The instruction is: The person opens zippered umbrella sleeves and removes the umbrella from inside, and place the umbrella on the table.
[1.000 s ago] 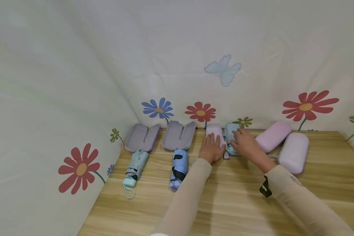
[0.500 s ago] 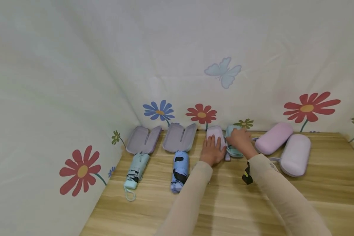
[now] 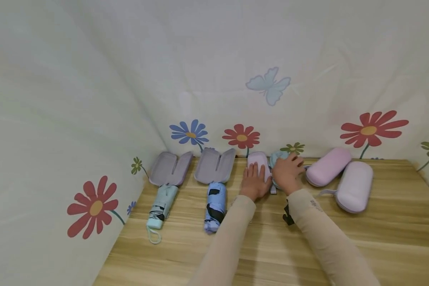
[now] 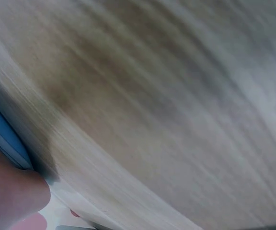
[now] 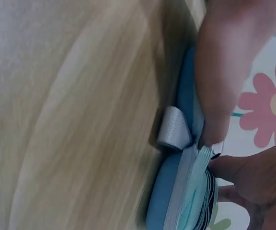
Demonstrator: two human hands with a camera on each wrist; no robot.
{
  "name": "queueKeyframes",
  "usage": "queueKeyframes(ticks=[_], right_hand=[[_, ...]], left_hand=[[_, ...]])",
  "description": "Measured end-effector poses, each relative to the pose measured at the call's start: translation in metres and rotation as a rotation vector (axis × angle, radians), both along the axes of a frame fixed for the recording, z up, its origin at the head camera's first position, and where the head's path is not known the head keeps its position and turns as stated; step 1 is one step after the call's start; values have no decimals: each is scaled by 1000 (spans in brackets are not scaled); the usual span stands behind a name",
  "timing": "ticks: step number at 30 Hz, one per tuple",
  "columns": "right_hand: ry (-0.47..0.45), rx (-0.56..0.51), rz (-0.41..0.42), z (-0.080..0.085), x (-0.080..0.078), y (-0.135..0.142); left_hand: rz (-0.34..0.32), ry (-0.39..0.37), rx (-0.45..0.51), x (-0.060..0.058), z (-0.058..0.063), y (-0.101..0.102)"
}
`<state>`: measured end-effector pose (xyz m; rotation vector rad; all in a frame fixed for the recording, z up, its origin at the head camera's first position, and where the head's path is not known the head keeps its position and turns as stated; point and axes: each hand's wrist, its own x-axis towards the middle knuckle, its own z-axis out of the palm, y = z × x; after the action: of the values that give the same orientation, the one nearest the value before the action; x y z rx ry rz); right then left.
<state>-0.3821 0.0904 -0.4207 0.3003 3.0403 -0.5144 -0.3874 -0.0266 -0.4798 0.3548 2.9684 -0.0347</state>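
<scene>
An open zip case lies against the back cloth, its lavender half point(image 3: 258, 158) under my left hand point(image 3: 254, 184). That hand rests on it with fingers extended. In the other half sits a folded teal umbrella point(image 3: 278, 155), partly covered by my right hand point(image 3: 287, 173). In the right wrist view, the right thumb and fingers press on the umbrella point(image 5: 200, 184), whose pale cord lies along the case's seam. A short strap tab point(image 5: 174, 128) sticks out at the fold. The left wrist view catches only part of the left hand point(image 4: 8, 196) and a bluish case edge point(image 4: 6, 136).
Two open lavender cases, one at the far left point(image 3: 163, 169) and one beside it point(image 3: 214, 167), lie along the back. In front of them are a teal umbrella point(image 3: 163, 202) and a blue umbrella point(image 3: 215, 206). A closed pink case point(image 3: 329, 167) and a closed lavender case point(image 3: 355, 186) lie right.
My right hand has moved left across the teal umbrella toward the case's fold, its wrist turning and forearm swinging inward. The left hand stays on the lavender half.
</scene>
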Motion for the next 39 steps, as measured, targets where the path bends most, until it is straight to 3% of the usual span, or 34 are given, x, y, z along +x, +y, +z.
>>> queueKeyframes(ticks=[6,11,16,23,29,34,39], right_hand=[[-43,53,-56,0,-5,-11],[-107,66,-88,4,-5,-13],[-102,47,-107,8,-3,-15],[5,83,38,3,-8,-10],[34,120,175,4,-16,1],[21,28,195,5,-23,9],[-7,-59,189,7,-19,19]], left_hand=[[-2,29,-14,2,5,-2],[-6,-21,21,-4,-3,-1],[-6,-6,11,-10,-8,0],[3,-2,-7,-16,-8,-1],[9,-23,3,-16,-2,-2],[13,-6,15,-10,4,-3],[1,14,24,2,4,0]])
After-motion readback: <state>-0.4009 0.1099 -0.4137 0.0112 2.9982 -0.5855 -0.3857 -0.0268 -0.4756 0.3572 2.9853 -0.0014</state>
